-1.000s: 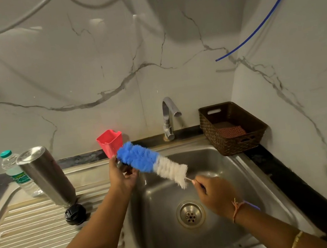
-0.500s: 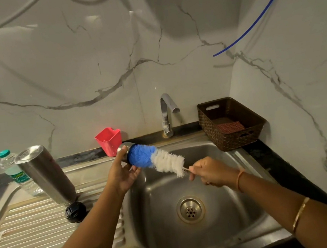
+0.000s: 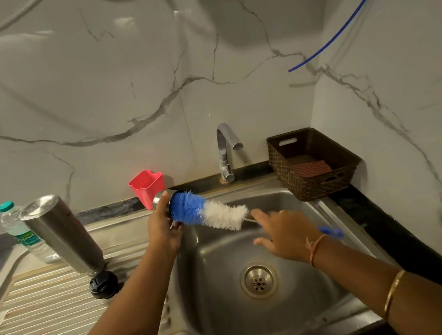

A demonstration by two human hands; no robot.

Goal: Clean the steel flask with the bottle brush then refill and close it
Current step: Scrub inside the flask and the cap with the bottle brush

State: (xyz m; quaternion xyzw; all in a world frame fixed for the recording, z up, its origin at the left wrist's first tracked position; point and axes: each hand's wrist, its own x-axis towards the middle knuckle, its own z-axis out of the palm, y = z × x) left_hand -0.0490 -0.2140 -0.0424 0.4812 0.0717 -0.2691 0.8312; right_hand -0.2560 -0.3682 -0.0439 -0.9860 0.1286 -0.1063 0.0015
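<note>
Steel flask [image 3: 62,233] upside down on drainboard, mouth down. Bottle brush [image 3: 208,211] above sink [image 3: 305,322], blue tip inside small steel cup [image 3: 160,197] clasped in left hand [image 3: 163,228]. Right hand [image 3: 285,234] fingers spread, over brush handle.

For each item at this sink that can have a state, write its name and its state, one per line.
Steel flask: upside down on the drainboard, uncapped.
Black cap: off, beside flask.
Small steel cup: held in left hand, bottle brush inside.
Tap: no water running.
Plastic bottle: capped, upright.
Right hand: fingers spread over brush handle.
</note>
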